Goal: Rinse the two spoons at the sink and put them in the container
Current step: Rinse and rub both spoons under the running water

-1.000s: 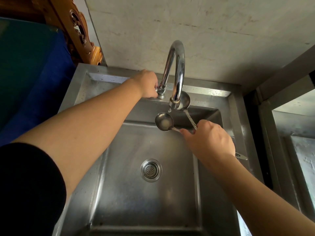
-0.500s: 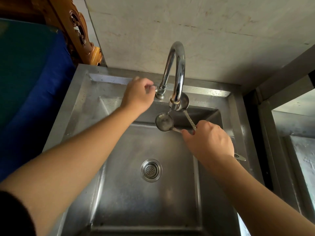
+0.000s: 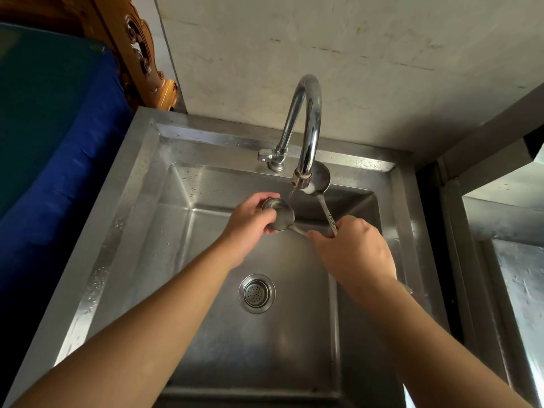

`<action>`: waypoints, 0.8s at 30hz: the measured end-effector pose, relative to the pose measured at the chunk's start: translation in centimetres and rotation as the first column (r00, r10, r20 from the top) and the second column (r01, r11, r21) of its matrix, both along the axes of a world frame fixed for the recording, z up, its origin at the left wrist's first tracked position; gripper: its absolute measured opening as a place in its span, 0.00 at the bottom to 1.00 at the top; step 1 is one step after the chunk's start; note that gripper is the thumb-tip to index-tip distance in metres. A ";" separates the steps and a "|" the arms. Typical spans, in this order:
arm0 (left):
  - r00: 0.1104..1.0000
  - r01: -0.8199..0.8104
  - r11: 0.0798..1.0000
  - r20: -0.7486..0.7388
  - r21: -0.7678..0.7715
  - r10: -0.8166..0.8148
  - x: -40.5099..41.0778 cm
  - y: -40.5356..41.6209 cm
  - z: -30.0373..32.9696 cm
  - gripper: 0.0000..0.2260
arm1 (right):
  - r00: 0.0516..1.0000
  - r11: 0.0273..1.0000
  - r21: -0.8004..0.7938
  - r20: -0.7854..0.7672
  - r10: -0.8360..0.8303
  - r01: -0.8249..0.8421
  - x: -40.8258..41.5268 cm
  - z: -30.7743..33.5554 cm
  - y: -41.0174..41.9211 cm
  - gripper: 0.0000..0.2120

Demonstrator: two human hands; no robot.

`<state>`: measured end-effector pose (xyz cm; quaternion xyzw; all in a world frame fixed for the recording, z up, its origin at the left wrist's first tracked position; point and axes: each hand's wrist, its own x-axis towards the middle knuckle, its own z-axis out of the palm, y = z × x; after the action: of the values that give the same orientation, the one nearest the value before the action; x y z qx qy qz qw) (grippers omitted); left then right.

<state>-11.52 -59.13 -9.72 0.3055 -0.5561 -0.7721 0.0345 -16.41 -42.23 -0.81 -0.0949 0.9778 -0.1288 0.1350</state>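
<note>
My right hand [image 3: 354,251] grips the handles of two steel spoons over the steel sink [image 3: 123,219]. One spoon's bowl [image 3: 319,179] sits just behind the spout of the curved tap [image 3: 306,125]. The other spoon's bowl [image 3: 279,214] is lower and to the left, under a thin stream of water, and my left hand [image 3: 250,223] cups it with thumb and fingers. No container is in view.
The tap lever [image 3: 265,156] sticks out to the left at the tap's base. A round drain strainer [image 3: 256,293] lies in the basin floor. A blue and green surface [image 3: 53,136] stands to the left, a carved wooden piece [image 3: 141,54] behind it, a steel shelf [image 3: 512,260] to the right.
My left hand left the tap lever and came down to the lower spoon's bowl, taking hold of it. Water now runs from the spout. My right hand stayed put.
</note>
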 end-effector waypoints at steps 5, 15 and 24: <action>0.998 0.050 0.990 0.045 -0.133 -0.044 -0.2 0.4 0.2 0.29 | 0.998 0.997 -0.056 0.045 -0.042 0.044 0.1 0.4 0.0 0.17; 0.989 -0.105 0.978 0.085 -0.182 0.123 -1.8 0.9 1.2 0.09 | 0.995 0.994 -0.084 0.082 -0.065 0.072 0.6 0.5 0.2 0.16; 1.000 -0.024 0.995 0.016 -0.096 0.026 -1.0 0.4 0.9 0.13 | 0.986 0.983 -0.140 0.135 -0.099 0.118 -0.3 1.3 0.9 0.17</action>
<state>-12.52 -58.72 -8.86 0.3171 -0.5889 -0.7414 0.0541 -16.69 -41.30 0.52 -0.0430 0.9587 -0.2138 0.1826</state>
